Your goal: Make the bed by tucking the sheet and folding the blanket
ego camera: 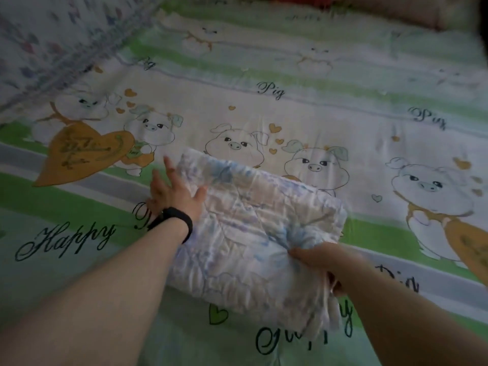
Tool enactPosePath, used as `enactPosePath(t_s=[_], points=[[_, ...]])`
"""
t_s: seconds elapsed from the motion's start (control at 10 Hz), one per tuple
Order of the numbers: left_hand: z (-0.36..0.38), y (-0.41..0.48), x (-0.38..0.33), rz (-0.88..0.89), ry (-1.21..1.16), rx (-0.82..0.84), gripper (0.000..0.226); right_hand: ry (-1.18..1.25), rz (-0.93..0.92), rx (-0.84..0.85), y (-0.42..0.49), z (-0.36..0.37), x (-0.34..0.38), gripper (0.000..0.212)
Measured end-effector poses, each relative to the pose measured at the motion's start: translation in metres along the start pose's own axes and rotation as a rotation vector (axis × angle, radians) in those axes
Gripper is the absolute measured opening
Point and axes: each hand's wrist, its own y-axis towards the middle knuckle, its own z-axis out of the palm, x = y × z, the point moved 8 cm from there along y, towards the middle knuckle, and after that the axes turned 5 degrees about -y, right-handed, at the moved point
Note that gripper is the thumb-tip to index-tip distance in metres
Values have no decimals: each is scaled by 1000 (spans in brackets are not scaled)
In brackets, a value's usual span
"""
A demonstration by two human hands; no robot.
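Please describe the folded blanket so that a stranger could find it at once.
A sheet printed with cartoon pigs and green stripes covers the bed. Near its front middle lies the folded blanket, a thick white pad between the left hand and the right hand. Unlike the flat sheet, it is puffy, quilted, with faint blue marks.

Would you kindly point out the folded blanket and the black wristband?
folded blanket (pixel 253 228): head view, middle of its top face.
black wristband (pixel 184 220): head view, strap across the left wrist.
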Motion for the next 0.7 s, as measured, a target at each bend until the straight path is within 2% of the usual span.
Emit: enactPosePath(t_s=[0.1,0.2,0.3,0.4,0.5,0.6,0.7], points=[[29,-31,-9,227,176,116,79,-157,-78,-537,-30,-36,13,93],[64,-58,-11,488,361,243,68,-341,-451,-791,-54,-21,57,71],[95,-70,12,514,496,411,72,-349,-463,-500,-28,35,69,70],[102,-66,27,424,574,596,78,-278,-376,-446,-30,52,73,66],[95,-65,14,420,535,681,80,-181,-357,-447,-56,50,74,61],[75,-82,-6,428,389,729,64,-137,-368,-483,-94,33,71,38],[50,-106,-15,452,334,739,49,-32,-335,-468,-121,22,56,29]])
